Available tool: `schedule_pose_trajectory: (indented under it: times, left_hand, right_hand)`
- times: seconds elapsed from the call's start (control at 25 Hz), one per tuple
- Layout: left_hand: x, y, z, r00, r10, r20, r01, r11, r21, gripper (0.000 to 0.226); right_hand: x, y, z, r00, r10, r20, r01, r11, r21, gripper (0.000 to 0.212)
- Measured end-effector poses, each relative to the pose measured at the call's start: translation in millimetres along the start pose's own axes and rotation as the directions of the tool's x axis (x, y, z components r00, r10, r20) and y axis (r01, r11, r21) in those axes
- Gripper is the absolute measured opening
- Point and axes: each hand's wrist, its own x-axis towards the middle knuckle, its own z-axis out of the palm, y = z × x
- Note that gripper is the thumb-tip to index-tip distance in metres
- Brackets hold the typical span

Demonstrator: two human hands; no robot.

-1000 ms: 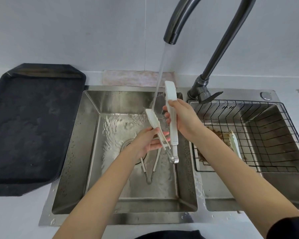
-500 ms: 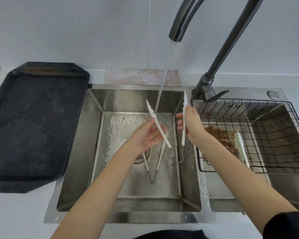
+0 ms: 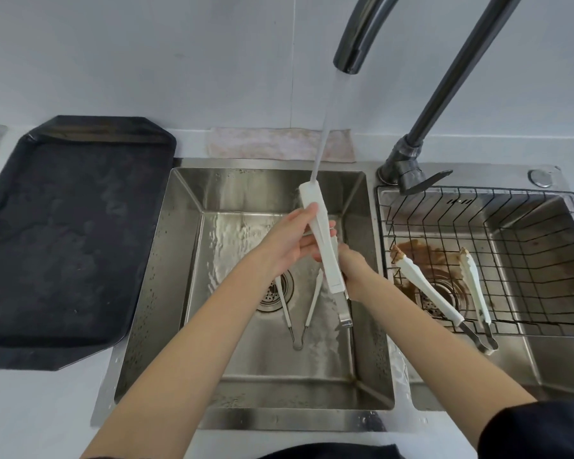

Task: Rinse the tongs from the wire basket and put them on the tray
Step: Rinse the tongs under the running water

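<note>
Tongs now squeezed closed, spread half a second ago; tip under the stream over left sink; both hands, left and right, grip them; rinse continuing; tray bare.

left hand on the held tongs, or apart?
Touching. Head view: left hand fingers wrap the held tongs under the water stream.

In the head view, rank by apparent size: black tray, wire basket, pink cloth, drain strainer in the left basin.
1. black tray
2. wire basket, slightly smaller, though cut off at the right edge
3. pink cloth
4. drain strainer, partly hidden by the left hand, so its rank is less sure
</note>
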Motion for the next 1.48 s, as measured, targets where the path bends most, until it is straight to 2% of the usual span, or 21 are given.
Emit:
schedule_pose_trajectory:
  times: [0.08,0.16,0.28,0.36,0.56,0.64,0.72,0.8,0.92,1.04,1.2,1.36,1.48]
  left_hand:
    - [4.2,1.9,4.1,0.999,-0.023,-0.026,0.023,0.999,-0.029,0.025]
    - [9.5,4.3,8.2,0.999,-0.020,-0.041,0.014,0.988,-0.157,0.031]
    - [15.8,8.9,16.7,0.999,-0.012,-0.042,-0.001,0.955,-0.297,0.028]
    - [19.4,11.2,23.7,0.998,-0.032,-0.059,0.015,0.963,-0.270,0.025]
    - [25.4,18.1,31.0,0.992,-0.014,-0.126,0.001,0.994,-0.107,0.039]
    - [26.0,19.8,26.6,0.995,-0.008,-0.098,-0.006,0.989,-0.150,0.032]
    - [24.4,21.8,16.7,1.000,-0.006,-0.031,-0.003,0.963,-0.271,0.020]
    - [22.0,23.2,3.0,1.000,0.005,-0.021,-0.012,0.938,-0.347,0.019]
    - [18.4,22.8,-15.8,0.989,-0.011,-0.149,-0.046,0.927,-0.371,0.023]
    - [20.0,20.4,-34.4,0.960,-0.038,-0.279,-0.084,0.906,-0.414,0.023]
    - [22.6,16.8,-55.6,0.952,-0.060,-0.301,-0.086,0.891,-0.446,0.039]
    - [16.8,12.4,-65.9,0.944,-0.116,-0.309,-0.010,0.926,-0.376,0.025]
    - [9.7,5.7,-64.1,0.932,-0.120,-0.341,0.042,0.973,-0.227,0.035]
  right_hand:
    - [1.6,0.9,-2.8,1.000,0.009,0.007,-0.010,0.999,0.037,0.028]
    - [-0.1,0.2,-4.1,1.000,0.008,0.015,-0.009,0.996,0.094,0.030]
    - [-7.8,-4.3,-5.2,1.000,-0.001,-0.001,0.001,0.992,0.123,0.029]
    - [-11.9,-7.4,-5.0,1.000,-0.012,-0.010,0.013,0.992,0.122,0.030]
    - [-14.6,-13.2,-2.3,1.000,-0.012,0.006,0.011,0.975,0.221,0.033]
    - [-15.7,-15.4,-2.6,0.999,-0.030,0.015,0.025,0.968,0.250,0.036]
    - [-18.0,-16.6,-2.2,0.996,-0.081,0.024,0.071,0.958,0.276,0.037]
    - [-20.3,-18.5,0.6,0.989,-0.148,0.012,0.137,0.944,0.301,0.032]
    - [-25.4,-23.4,8.4,0.966,-0.258,-0.006,0.250,0.931,0.266,0.029]
    - [-32.2,-28.7,17.5,0.927,-0.372,0.046,0.353,0.907,0.229,0.038]
    - [-40.6,-37.3,30.1,0.876,-0.467,0.121,0.454,0.882,0.124,0.039]
    - [-40.6,-41.0,36.8,0.870,-0.478,0.122,0.469,0.878,0.096,0.040]
    - [-36.1,-36.4,35.4,0.896,-0.433,0.099,0.420,0.899,0.126,0.041]
